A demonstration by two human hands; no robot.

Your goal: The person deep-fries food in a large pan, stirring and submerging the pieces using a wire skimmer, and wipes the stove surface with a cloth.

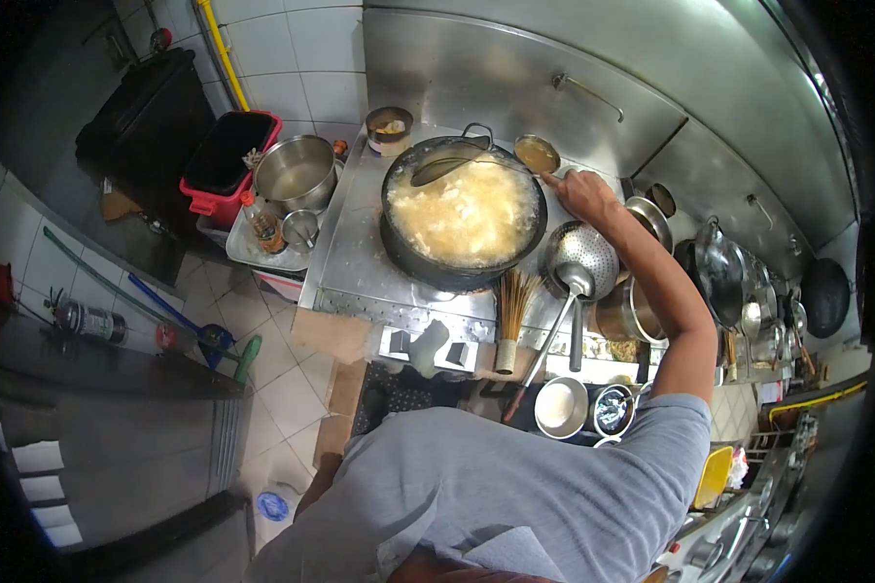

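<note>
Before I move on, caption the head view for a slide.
Right hand holding a strainer at the far side of a wok of frothing liquid.

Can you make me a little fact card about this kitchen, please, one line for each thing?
Wok: on the stove, holding pale, frothy food
Skimmer: over the far side of the wok
Right grip: closed on the skimmer's handle
Left grip: out of view
Strainer: right of the wok
Brush: beside the strainer, bristles towards the wok
Bottle: left of the stove
</note>
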